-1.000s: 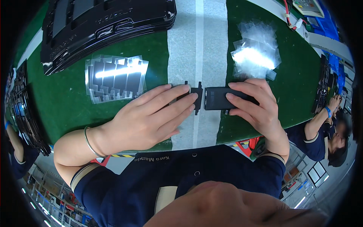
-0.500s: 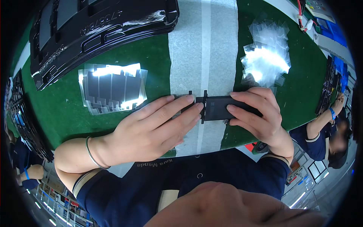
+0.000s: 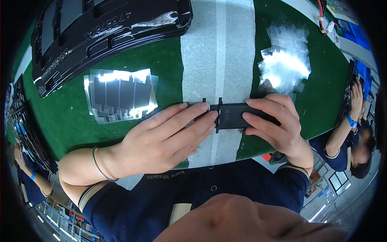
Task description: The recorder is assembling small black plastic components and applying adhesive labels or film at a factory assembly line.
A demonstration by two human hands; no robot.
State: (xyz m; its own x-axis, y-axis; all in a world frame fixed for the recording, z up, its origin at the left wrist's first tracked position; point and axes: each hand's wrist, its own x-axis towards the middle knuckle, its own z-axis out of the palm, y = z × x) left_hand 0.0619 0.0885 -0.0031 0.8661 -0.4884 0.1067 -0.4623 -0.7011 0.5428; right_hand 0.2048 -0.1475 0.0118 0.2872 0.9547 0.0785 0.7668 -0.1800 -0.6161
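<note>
Right hand [image 3: 278, 129] pinches the flat black rectangular part [image 3: 236, 116], thumb and fingers curled round its right end. Left hand [image 3: 165, 137] lies flat, fingers extended, tips pressing the part's left bracket end; nothing gripped. Part sits on the pale grey strip [image 3: 217, 60] running across the green mat [image 3: 322, 101], near the table's front edge. Glossy black moulded tray [image 3: 100, 36] far left; sheet of grey film strips [image 3: 119, 94] just left of hands; pile of clear crinkly films [image 3: 284, 64] to the right. Open mat between them.
</note>
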